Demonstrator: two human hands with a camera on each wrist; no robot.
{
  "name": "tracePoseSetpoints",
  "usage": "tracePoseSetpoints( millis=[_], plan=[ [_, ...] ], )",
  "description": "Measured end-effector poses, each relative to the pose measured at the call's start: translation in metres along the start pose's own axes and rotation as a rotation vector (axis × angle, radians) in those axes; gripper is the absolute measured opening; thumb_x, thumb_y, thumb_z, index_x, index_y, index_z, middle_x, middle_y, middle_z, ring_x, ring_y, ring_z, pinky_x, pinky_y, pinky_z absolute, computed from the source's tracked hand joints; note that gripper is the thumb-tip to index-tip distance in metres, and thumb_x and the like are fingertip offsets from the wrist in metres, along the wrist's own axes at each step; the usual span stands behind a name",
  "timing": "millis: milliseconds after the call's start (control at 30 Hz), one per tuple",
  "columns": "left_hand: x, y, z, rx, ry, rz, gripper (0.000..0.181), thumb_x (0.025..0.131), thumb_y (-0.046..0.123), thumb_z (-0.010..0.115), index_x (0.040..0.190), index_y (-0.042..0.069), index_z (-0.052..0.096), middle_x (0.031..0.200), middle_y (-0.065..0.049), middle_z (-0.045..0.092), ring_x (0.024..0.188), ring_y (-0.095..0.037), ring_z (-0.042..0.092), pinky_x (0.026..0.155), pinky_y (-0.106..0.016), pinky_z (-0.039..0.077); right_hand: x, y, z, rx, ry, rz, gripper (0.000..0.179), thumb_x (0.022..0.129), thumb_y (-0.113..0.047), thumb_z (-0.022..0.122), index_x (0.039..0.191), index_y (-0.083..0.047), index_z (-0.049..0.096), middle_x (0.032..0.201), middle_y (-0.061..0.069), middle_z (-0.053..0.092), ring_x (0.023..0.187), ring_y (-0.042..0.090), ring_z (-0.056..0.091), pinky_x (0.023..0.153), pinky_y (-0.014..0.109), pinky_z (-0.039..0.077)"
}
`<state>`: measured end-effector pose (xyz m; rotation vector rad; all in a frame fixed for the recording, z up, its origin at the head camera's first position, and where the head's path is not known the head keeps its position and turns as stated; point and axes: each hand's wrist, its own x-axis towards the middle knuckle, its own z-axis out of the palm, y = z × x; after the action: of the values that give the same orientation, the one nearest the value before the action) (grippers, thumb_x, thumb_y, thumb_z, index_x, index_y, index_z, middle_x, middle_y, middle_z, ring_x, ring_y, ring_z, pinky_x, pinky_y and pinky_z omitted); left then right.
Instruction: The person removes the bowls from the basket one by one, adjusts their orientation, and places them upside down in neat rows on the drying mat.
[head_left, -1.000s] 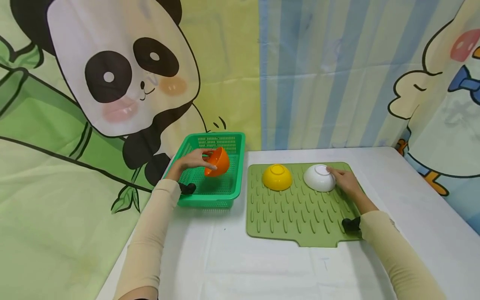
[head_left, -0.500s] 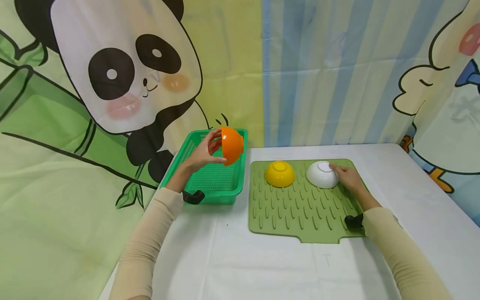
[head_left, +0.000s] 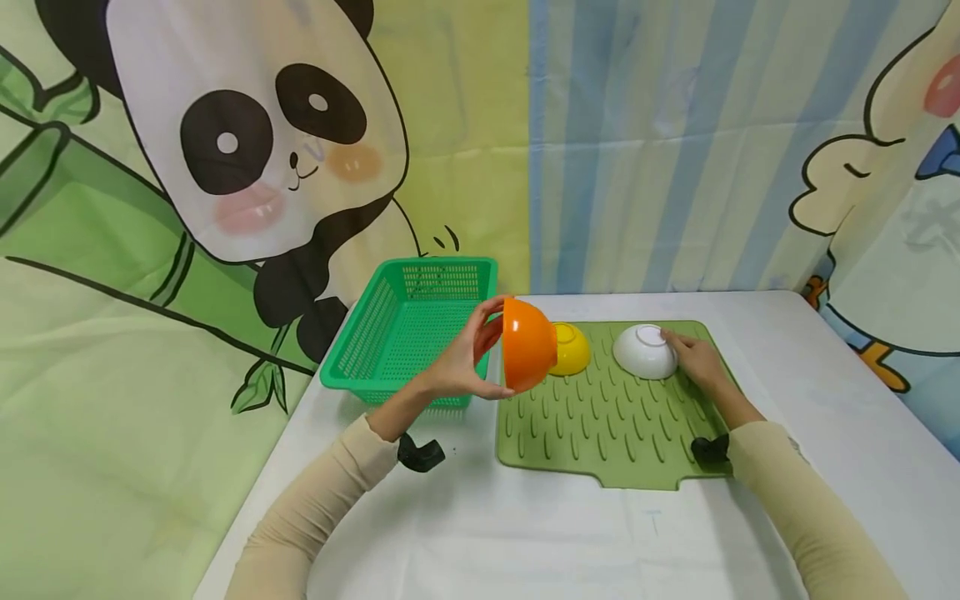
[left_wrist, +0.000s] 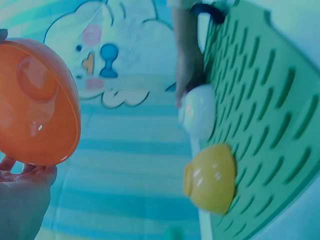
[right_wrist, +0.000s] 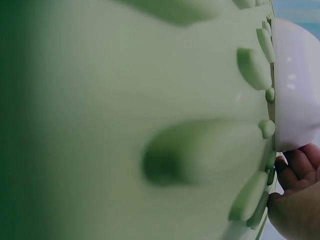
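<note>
An orange bowl (head_left: pixel 527 346) is tipped on its side in the air, its opening facing the left palm. My left hand (head_left: pixel 467 358) grips it by the rim, fingers on top and thumb below. In the left wrist view the inside of the orange bowl (left_wrist: pixel 37 100) shows. A white bowl (head_left: pixel 643 353) lies upside down on the green drying mat (head_left: pixel 600 433). My right hand (head_left: pixel 697 360) rests fingers against its right side near the foot; part of those fingers is hidden behind the white bowl (right_wrist: pixel 297 85) in the right wrist view.
An upturned yellow bowl (head_left: pixel 573 350) sits on the mat left of the white one, partly behind the orange bowl. A green plastic basket (head_left: pixel 345 373) stands at the left on the white table (head_left: pixel 480 542). A printed curtain (head_left: pixel 465 150) hangs behind.
My left hand has lifted the orange bowl out of the green basket and carried it right and nearer, to the mat's left edge. The right hand stays at the white bowl.
</note>
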<state>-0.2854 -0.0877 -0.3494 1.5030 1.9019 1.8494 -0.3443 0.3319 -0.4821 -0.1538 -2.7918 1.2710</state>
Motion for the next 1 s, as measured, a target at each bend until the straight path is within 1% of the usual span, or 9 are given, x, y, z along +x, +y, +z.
tracePoseSetpoints(
  millis=[267,500,667,733,800,867,900,933,1000],
  plan=[
    [-0.004,-0.008,0.022,-0.008,-0.067,0.003,0.109,0.062,0.0,0.08,0.144,0.003,0.009,0.147,-0.019,0.015,0.135,-0.03,0.023,0.109,-0.042,0.019,0.0,-0.002,0.0,-0.005,0.022,-0.002,0.079,0.091,-0.062,0.033,0.135,0.003,0.041,0.134,0.033,0.036,0.121,0.049,0.034,0.094,0.059,0.033],
    [-0.005,-0.013,0.025,-0.005,-0.068,-0.014,0.108,0.063,0.006,0.082,0.144,0.004,0.01,0.149,-0.014,0.014,0.136,-0.028,0.022,0.109,-0.039,0.019,-0.002,-0.01,-0.002,-0.011,0.049,-0.007,0.077,0.095,-0.057,0.027,0.135,0.007,0.039,0.135,0.033,0.035,0.122,0.049,0.032,0.096,0.058,0.031],
    [-0.003,-0.011,0.025,-0.004,-0.048,-0.011,0.111,0.058,-0.008,0.079,0.143,0.001,0.008,0.148,-0.018,0.013,0.135,-0.032,0.021,0.109,-0.04,0.019,-0.015,-0.036,-0.002,-0.011,0.175,-0.159,0.064,0.099,-0.046,0.029,0.133,0.007,0.043,0.132,0.031,0.041,0.118,0.05,0.037,0.094,0.06,0.032],
    [-0.001,-0.006,0.025,-0.002,-0.042,-0.003,0.112,0.058,-0.008,0.08,0.143,-0.002,0.007,0.147,-0.021,0.013,0.135,-0.036,0.02,0.108,-0.044,0.018,-0.025,-0.053,0.0,0.0,0.191,-0.244,0.057,0.099,-0.041,0.034,0.135,0.002,0.044,0.127,0.03,0.047,0.108,0.051,0.046,0.085,0.059,0.038],
    [0.001,0.001,0.025,-0.003,-0.039,0.003,0.111,0.059,-0.005,0.081,0.142,-0.005,0.007,0.146,-0.024,0.013,0.134,-0.039,0.02,0.108,-0.047,0.018,-0.039,-0.071,0.002,0.028,0.131,-0.309,0.053,0.099,-0.039,0.037,0.138,-0.003,0.042,0.13,0.028,0.046,0.11,0.048,0.046,0.084,0.059,0.039],
    [0.003,0.009,0.026,-0.003,-0.038,0.005,0.109,0.06,-0.002,0.081,0.141,-0.007,0.007,0.146,-0.027,0.013,0.134,-0.041,0.019,0.107,-0.05,0.018,-0.054,-0.089,0.006,0.121,0.001,-0.352,0.053,0.099,-0.039,0.037,0.14,-0.005,0.039,0.134,0.025,0.043,0.115,0.044,0.045,0.088,0.056,0.038],
    [0.004,0.012,0.026,0.001,-0.037,0.005,0.109,0.061,-0.001,0.081,0.14,-0.007,0.007,0.145,-0.027,0.013,0.134,-0.042,0.019,0.107,-0.05,0.018,-0.062,-0.098,0.009,0.194,-0.089,-0.362,0.054,0.1,-0.039,0.035,0.142,-0.005,0.036,0.137,0.024,0.04,0.117,0.042,0.044,0.091,0.055,0.038],
    [0.005,0.016,0.026,0.005,-0.037,0.004,0.108,0.061,-0.001,0.081,0.14,-0.008,0.007,0.145,-0.028,0.012,0.133,-0.042,0.019,0.107,-0.05,0.017,-0.07,-0.106,0.012,0.3,-0.196,-0.362,0.055,0.1,-0.039,0.034,0.143,-0.004,0.032,0.143,0.022,0.032,0.125,0.04,0.036,0.097,0.054,0.034],
    [0.006,0.019,0.026,0.011,-0.034,0.005,0.108,0.061,-0.002,0.081,0.14,-0.009,0.008,0.145,-0.028,0.013,0.133,-0.042,0.019,0.107,-0.051,0.017,-0.085,-0.121,0.02,0.547,-0.419,-0.325,0.06,0.101,-0.04,0.029,0.145,0.0,0.023,0.147,0.022,0.023,0.129,0.036,0.033,0.103,0.049,0.028]
  ],
)
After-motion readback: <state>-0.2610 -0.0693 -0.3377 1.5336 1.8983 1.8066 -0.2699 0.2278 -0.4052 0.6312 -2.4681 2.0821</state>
